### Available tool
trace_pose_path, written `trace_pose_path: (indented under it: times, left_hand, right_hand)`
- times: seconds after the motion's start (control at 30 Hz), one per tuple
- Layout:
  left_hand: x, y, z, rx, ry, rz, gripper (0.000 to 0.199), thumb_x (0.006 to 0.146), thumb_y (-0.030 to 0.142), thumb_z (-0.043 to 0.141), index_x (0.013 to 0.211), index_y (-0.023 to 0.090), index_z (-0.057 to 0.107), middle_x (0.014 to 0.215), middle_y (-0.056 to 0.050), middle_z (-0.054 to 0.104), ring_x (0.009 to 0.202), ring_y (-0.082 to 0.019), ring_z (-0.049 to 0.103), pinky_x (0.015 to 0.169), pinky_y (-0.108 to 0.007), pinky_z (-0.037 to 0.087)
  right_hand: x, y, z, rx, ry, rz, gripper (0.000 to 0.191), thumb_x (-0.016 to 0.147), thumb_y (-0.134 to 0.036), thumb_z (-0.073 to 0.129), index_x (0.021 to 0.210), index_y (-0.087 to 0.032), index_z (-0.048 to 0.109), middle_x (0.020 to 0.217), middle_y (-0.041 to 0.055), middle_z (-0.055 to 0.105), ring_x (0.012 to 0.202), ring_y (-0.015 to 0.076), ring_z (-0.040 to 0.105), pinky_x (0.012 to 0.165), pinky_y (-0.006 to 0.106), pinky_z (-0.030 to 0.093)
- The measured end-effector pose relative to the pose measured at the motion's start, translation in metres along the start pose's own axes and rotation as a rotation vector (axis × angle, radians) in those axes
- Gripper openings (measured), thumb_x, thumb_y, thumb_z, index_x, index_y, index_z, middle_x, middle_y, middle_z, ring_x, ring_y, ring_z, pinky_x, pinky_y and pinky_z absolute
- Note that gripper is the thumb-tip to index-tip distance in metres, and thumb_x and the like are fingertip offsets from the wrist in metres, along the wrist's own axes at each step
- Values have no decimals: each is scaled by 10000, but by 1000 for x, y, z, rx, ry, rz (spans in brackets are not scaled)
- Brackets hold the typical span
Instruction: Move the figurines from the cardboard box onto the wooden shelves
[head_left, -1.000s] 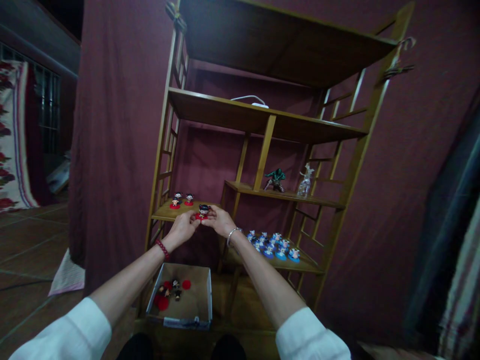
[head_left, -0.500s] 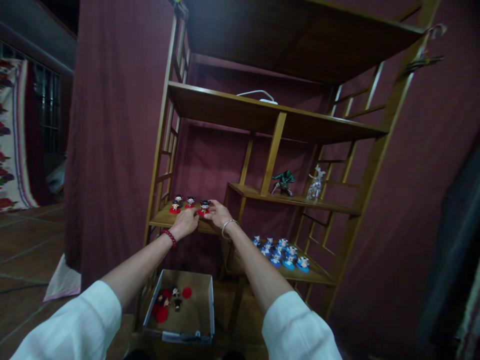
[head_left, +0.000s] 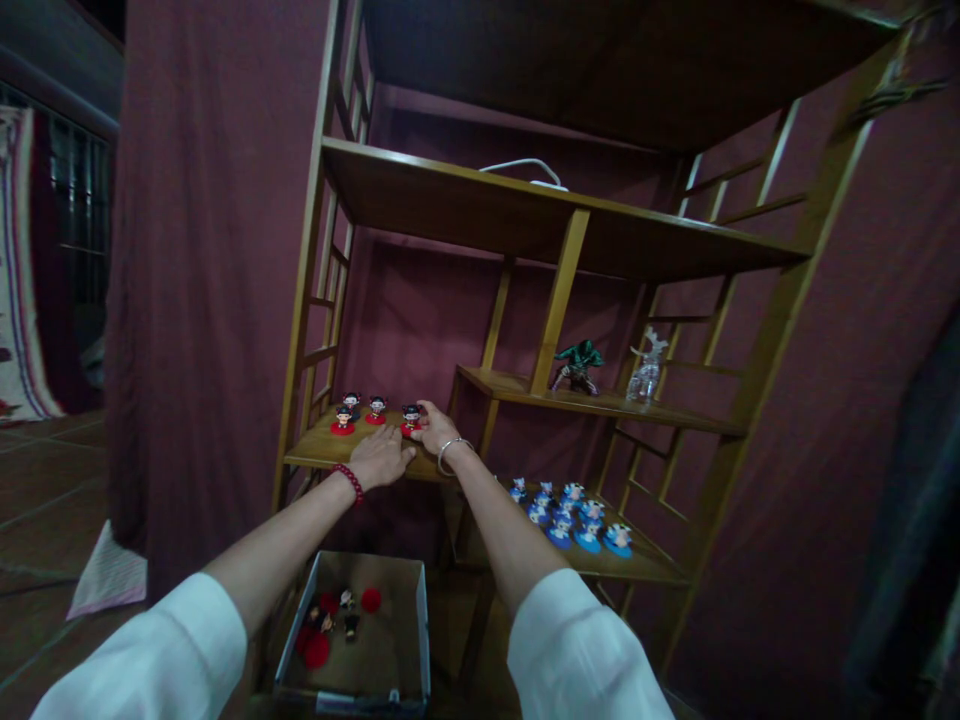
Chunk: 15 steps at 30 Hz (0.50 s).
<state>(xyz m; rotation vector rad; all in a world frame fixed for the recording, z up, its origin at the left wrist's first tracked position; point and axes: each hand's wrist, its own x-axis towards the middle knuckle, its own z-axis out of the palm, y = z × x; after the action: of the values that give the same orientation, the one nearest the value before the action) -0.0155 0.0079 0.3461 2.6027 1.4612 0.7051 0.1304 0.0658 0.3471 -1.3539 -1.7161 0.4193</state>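
Observation:
A small black-haired figurine (head_left: 411,416) on a red round base stands on the left wooden shelf (head_left: 319,447). My right hand (head_left: 435,430) has its fingers round this figurine's right side. Just in front and to the left, my left hand (head_left: 381,456) lies with fingers apart over the shelf edge, holding nothing. Further left stand three similar figurines: one in front (head_left: 343,420), one behind it (head_left: 352,402) and another (head_left: 376,409) nearer the hands.
Below is an open cardboard box (head_left: 426,635) with several figurines and red discs. Blue-based figurines (head_left: 562,520) crowd the lower right shelf. A green-cloaked figure (head_left: 579,366) and a clear glass ornament (head_left: 646,370) stand above. A shelf post (head_left: 561,300) rises mid-rack.
My left hand has drawn back from the figurine's base and its fingers have spread. My right hand stays at the figurine. The view has shifted slightly closer to the shelf.

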Motion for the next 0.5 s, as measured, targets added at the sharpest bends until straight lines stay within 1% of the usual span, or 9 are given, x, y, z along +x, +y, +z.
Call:
trace_pose_path:
  times: [0.1,0.2,0.3,0.4,0.5]
  left_hand:
    - [9,-4,7,-20,-50,-21,596,826,477,322,1244,62,408,1360,-211,353,1291,-296,267,1009,-435,245]
    - [16,-6,10,-33,-60,-22,626,816,518,308,1252,82,416,1354,-200,370,1284,-299,284,1009,-441,240]
    - [19,-2,9,-39,-77,-41,641,812,522,307,1245,65,431,1339,-216,382,1271,-313,304,1009,-445,234]
    - [21,2,6,-16,-112,-55,659,816,521,293,1251,43,422,1344,-227,367,1269,-323,302,1012,-445,225]
    - [24,3,7,-24,-105,-56,643,815,514,296,1233,49,444,1328,-229,390,1255,-330,325,999,-456,239]
  right_hand:
    - [3,0,0,-102,19,47,662,614,-83,675,1208,-224,420,759,-26,605,713,109,582,783,284,457]
    - [4,-3,-3,-161,32,56,724,584,-81,700,1226,-262,419,777,-24,621,764,132,585,825,293,436]
    - [3,-3,-5,-165,44,66,773,559,-73,708,1240,-287,411,770,-26,629,802,157,583,834,306,423]
    - [4,-2,-4,-158,40,85,787,561,-73,700,1260,-271,397,771,-13,634,802,174,587,809,309,425]
    - [5,0,-2,-155,48,93,784,576,-83,690,1277,-248,381,779,0,634,803,183,586,795,312,426]
